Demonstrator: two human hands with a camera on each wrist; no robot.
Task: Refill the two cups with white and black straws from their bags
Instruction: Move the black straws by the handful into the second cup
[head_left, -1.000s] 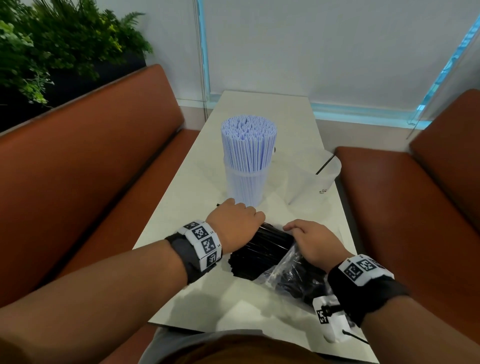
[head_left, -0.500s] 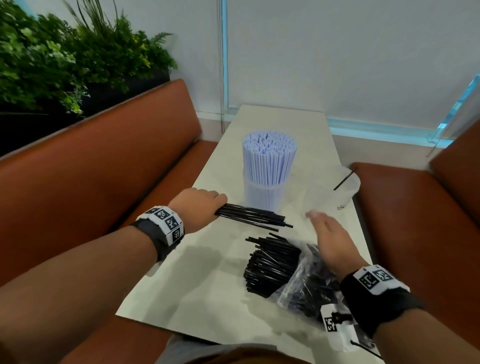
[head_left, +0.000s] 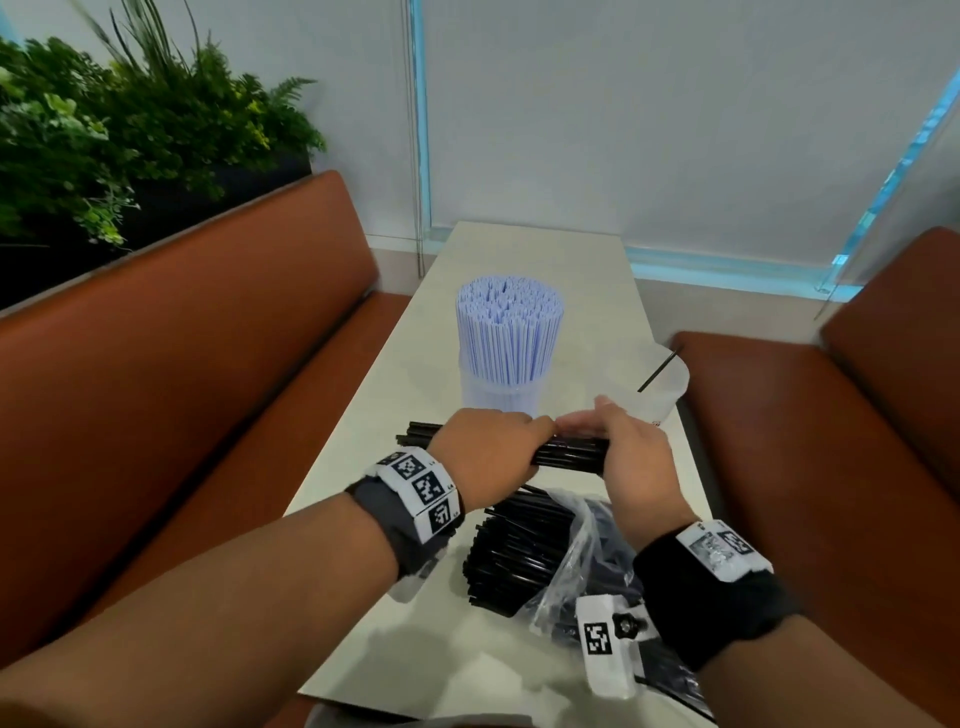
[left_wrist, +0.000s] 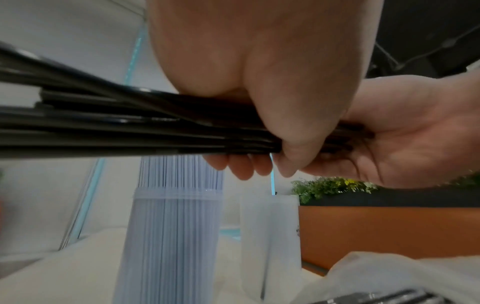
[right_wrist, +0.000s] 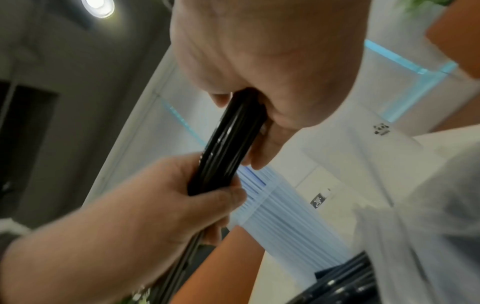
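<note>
Black straws (head_left: 566, 451) in a small bundle are lying level in the air above the table (head_left: 519, 270), just on the near side of the two cups. Both hands are clamping that bundle: the left hand (head_left: 485, 454) is wrapping its fingers round the left half, and the right hand (head_left: 631, 457) is closing on the right end, with some of its fingers stretching out over the top. The two hands are sitting close together, nearly touching at the fingertips. From the left wrist view the bundle (left_wrist: 130, 131) is running sideways under the left hand's curled fingers (left_wrist: 241, 166), and the right hand (left_wrist: 405, 144) is cupping its end. From the right wrist view the same bundle (right_wrist: 228, 148) is passing between both hands.

White straws (head_left: 509, 332) are standing upright and tightly packed in the left cup (head_left: 498, 395), filling it. Just to its right, the clear right cup (head_left: 649, 384) is holding a single black straw (head_left: 658, 370) that is leaning against its rim.

Nearer on the table, a clear plastic bag (head_left: 587, 571) is lying on its side, with a thick heap of loose black straws (head_left: 519, 551) sticking out of its left opening. Brown benches (head_left: 182, 405) are flanking the table on both sides, and green plants (head_left: 119, 135) are standing behind the left one.
</note>
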